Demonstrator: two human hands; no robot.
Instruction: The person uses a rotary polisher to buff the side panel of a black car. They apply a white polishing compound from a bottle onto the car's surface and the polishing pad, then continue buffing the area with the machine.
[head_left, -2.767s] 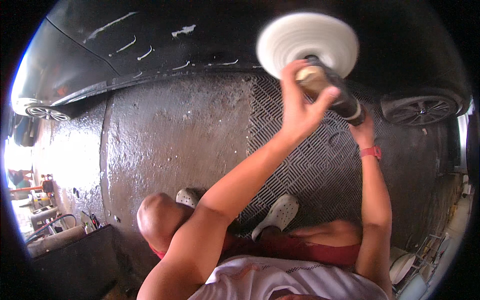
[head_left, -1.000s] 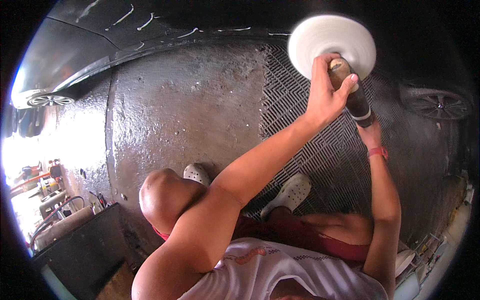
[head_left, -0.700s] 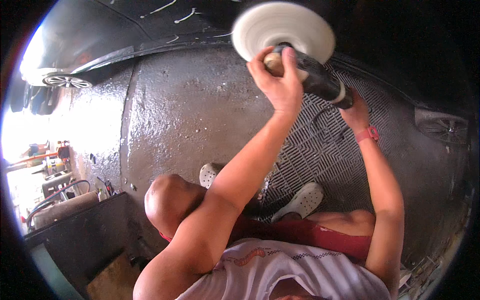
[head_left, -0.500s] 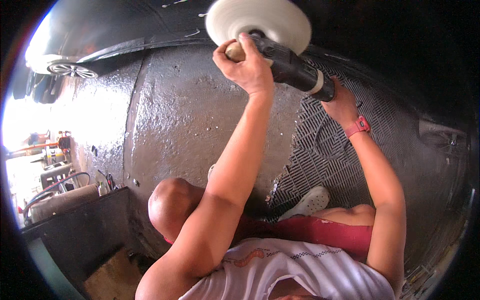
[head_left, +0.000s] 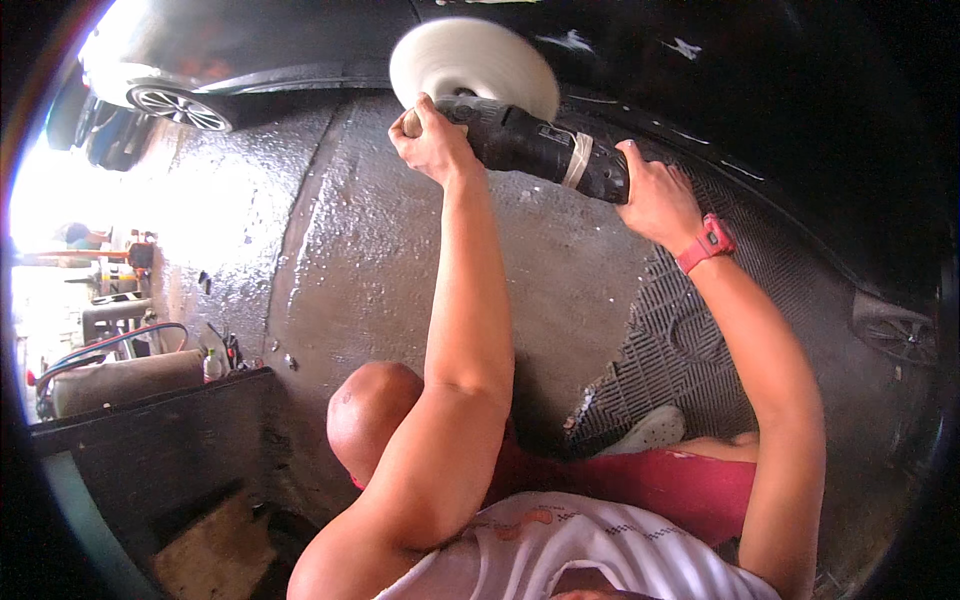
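Both my hands hold a black car polisher (head_left: 515, 138) with a broad white pad (head_left: 470, 62), blurred as if spinning. My left hand (head_left: 437, 145) is closed round the side handle near the pad, and only the end of that pale handle shows. At the rear end of the body my right hand (head_left: 662, 200) grips the polisher, with a red watch (head_left: 708, 243) on the wrist. The pad lies against the side of a dark, glossy car (head_left: 640, 85). White smears (head_left: 685, 48) mark the panel to the right of the pad.
Car wheels (head_left: 180, 108) show at far left and far right. Under me is wet concrete floor (head_left: 370, 230) with a black ribbed mat (head_left: 690, 330) to the right. At left, a cylindrical tank (head_left: 130, 382) with hoses stands behind a dark box (head_left: 160, 430).
The polisher has moved left along the car's side with both hands still on it. White smears now show right of the pad. The whole view has shifted a little.
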